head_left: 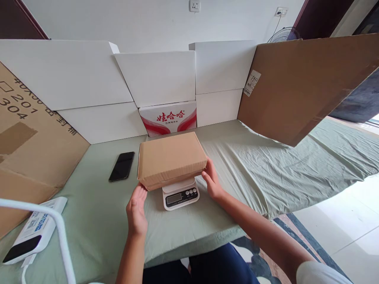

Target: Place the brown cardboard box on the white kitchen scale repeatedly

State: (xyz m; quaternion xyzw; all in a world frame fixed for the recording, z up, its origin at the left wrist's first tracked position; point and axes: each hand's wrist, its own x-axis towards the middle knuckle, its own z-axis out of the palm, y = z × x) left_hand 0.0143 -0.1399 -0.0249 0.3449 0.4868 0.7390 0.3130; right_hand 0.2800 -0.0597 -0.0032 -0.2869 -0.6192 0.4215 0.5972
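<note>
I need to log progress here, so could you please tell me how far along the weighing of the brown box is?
Done: the closed cardboard box sits on the white kitchen scale. In hand: the left hand is at its near left corner and the right hand at its right edge, both open, so neither has let go. Left: the display is too small to read; the black phone lies untouched to the left.

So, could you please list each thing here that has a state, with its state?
Cardboard box: closed, resting on the scale.
Scale: under the box, display unreadable.
Phone: screen dark, flat on the cloth.
Left hand: open, fingertips at the box's left corner.
Right hand: open, touching the box's right end.
</note>
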